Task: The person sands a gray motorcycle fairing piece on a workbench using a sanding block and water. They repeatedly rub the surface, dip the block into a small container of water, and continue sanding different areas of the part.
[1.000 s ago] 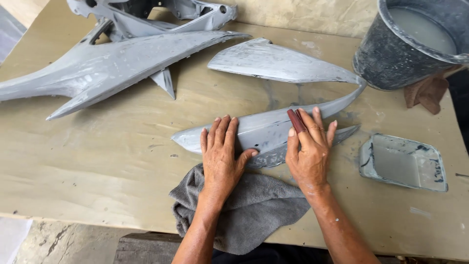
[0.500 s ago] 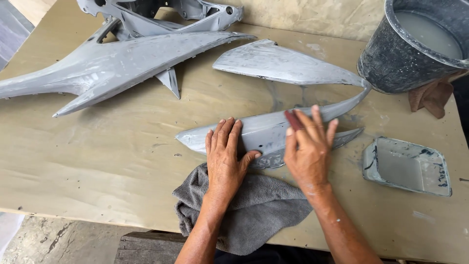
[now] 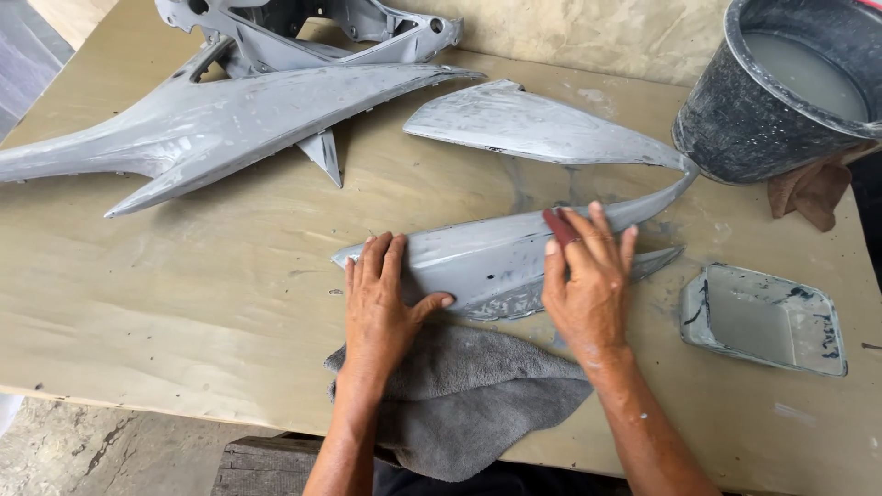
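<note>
Plywood tabletop [image 3: 184, 303] fills the view, pale and scuffed, with a plaster wall behind it. Both forearms reach up from the bottom edge. Left hand [image 3: 378, 303] lies flat, palm down, fingers straight and close together, thumb swung out to the right, pinning the near end of a grey curved panel [image 3: 487, 262]. Right hand [image 3: 588, 285] sits flat on the same panel further right, fingers slightly fanned, pressing a small dark red pad [image 3: 557, 226] under the fingertips; only its top corner peeks out. That panel lies mid-table, long and narrow, tapering to a thin tail toward the bucket [image 3: 790, 83]. Its surface is dull grey, wet and streaked. A grey cloth [image 3: 469, 395] is bunched under the wrists at the table's edge. Off to the right, a shallow tray [image 3: 763, 317]; up top, more grey panels [image 3: 230, 119].
</note>
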